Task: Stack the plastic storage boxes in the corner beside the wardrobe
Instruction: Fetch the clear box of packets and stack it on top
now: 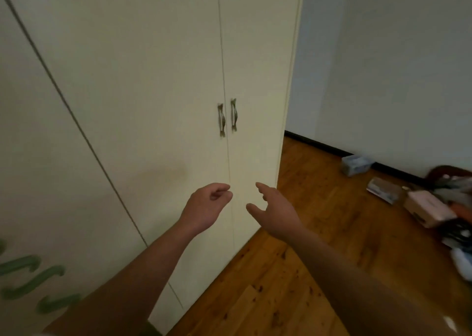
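**Mia:** What are the hands doing?

**Tom:** The left hand [207, 205] has its fingers loosely curled and holds nothing. The right hand [277, 209] has its fingers spread out, and it holds nothing too. Both hang in the air in front of the wardrobe [153, 80], below its handles [221, 120].

**Mia:** So where are the boxes?

**Tom:** Over on the right, on the wooden floor [319, 220]. A small clear box [356, 165] sits by the dark strip at the bottom of the wall. A second box [383, 189] lies nearer to us and looks a bit tipped. A pink box [426, 209] lies beside a messy pile [457, 190]. All of them are well apart from both hands.

**Mia:** Will they be hard to lift?

**Tom:** I think not. They look small, so they are likely light. The sides should be stiff, but smooth plastic can slip. I would put one hand on each end, under the rim, and keep the box flat so the things inside don't slide.

**Mia:** What does the clear one look like?

**Tom:** Pale, a bit blue, and see-through, with something inside. It is blurry, so I can't tell if a lid is on.

**Mia:** Where do they go?

**Tom:** In the corner [291, 141], where the wardrobe's side meets the wall. No stack shows there yet.
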`<state>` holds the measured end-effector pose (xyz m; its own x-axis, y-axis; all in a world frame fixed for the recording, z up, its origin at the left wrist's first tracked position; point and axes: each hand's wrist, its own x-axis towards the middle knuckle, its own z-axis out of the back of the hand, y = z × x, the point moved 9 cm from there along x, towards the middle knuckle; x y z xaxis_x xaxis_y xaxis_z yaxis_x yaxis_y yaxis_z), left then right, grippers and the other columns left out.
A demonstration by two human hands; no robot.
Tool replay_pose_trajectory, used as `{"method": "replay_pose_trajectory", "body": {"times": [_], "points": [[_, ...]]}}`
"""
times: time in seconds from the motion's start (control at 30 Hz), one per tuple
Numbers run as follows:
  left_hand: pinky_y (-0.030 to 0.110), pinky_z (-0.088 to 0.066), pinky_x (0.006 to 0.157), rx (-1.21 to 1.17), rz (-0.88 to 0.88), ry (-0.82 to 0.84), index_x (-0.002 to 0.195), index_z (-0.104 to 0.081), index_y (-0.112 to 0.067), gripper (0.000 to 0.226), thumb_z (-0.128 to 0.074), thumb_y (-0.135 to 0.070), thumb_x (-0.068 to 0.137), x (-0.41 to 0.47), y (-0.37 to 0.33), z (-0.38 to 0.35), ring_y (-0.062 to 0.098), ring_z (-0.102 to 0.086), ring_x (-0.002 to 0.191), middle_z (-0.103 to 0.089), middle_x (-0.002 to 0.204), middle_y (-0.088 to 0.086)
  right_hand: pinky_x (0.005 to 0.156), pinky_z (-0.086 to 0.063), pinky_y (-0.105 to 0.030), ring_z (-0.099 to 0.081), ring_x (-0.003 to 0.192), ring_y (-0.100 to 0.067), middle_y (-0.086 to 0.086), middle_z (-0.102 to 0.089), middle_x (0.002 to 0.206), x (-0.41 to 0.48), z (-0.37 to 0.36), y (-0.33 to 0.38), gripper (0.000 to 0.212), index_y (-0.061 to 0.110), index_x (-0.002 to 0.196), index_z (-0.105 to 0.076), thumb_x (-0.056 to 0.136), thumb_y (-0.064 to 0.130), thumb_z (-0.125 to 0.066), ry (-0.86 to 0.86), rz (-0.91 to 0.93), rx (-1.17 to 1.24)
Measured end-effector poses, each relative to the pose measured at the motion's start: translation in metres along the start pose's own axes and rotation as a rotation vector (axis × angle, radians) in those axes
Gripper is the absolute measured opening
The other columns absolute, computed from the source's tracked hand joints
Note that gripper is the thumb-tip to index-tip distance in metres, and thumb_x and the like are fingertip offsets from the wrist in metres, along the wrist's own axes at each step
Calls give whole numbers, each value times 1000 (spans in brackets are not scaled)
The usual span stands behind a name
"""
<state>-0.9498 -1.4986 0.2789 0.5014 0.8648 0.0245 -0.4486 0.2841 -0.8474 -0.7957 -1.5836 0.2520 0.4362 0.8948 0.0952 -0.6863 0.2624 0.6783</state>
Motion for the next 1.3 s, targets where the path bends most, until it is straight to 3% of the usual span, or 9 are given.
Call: {"method": "replay_pose_trajectory", "body": {"times": [0.2, 0.53, 0.67, 0.8, 0.93, 1.07, 1.2, 1.3], "points": [[18, -41, 87, 2, -79, 147, 122, -66, -24, 33, -61, -36, 92, 60, -30, -73, 6, -60, 105, -67, 114, -8, 101, -37, -33, -37, 134, -16, 6, -34, 151, 26, 41, -67, 66, 33, 147, -27, 89, 50, -55, -89, -143, -27], [16, -41, 80, 16, -261, 390, 127, -61, -26, 35, -56, -39, 94, 178, -94, -179, 6, -56, 104, -62, 119, -9, 101, -41, -35, -37, 134, -16, 5, -34, 151, 89, 123, -145, 66, 33, 146, -28, 89, 45, -58, -257, -363, -101], [11, -40, 74, 9, -316, 463, 126, -61, -28, 35, -56, -40, 94, 223, -118, -210, 4, -54, 102, -61, 117, -11, 93, -42, -29, -43, 127, -13, 5, -35, 150, 120, 148, -169, 66, 33, 146, -28, 89, 46, -58, -306, -411, -115], [9, -38, 70, 17, -352, 513, 126, -60, -29, 35, -55, -41, 94, 255, -131, -237, -2, -51, 96, -57, 112, -16, 70, -38, -13, -49, 117, -8, 7, -35, 149, 141, 164, -193, 67, 36, 145, -27, 87, 49, -59, -361, -471, -118], [8, -36, 68, 20, -373, 562, 126, -60, -30, 33, -55, -41, 94, 278, -141, -262, -9, -49, 89, -56, 107, -19, 91, -48, -32, -45, 127, -15, 6, -35, 149, 156, 174, -218, 68, 38, 144, -27, 85, 51, -59, -391, -529, -119], [9, -37, 69, 5, -378, 609, 126, -60, -30, 34, -55, -41, 95, 298, -151, -289, -9, -49, 90, -55, 107, -20, 85, -45, -28, -47, 125, -14, 7, -38, 147, 172, 187, -242, 68, 40, 142, -27, 84, 53, -59, -411, -548, -123], [9, -36, 69, 17, -382, 632, 127, -60, -29, 34, -55, -40, 95, 316, -163, -318, -8, -50, 91, -56, 110, -19, 96, -47, -38, -43, 129, -15, 7, -38, 148, 185, 204, -271, 69, 39, 143, -27, 83, 55, -58, -420, -576, -106], [12, -39, 73, 26, -374, 643, 128, -59, -27, 34, -55, -38, 95, 334, -176, -349, 1, -54, 101, -59, 118, -12, 98, -47, -39, -43, 130, -15, 6, -38, 148, 198, 224, -298, 68, 37, 144, -28, 85, 51, -59, -432, -568, -105]]}}
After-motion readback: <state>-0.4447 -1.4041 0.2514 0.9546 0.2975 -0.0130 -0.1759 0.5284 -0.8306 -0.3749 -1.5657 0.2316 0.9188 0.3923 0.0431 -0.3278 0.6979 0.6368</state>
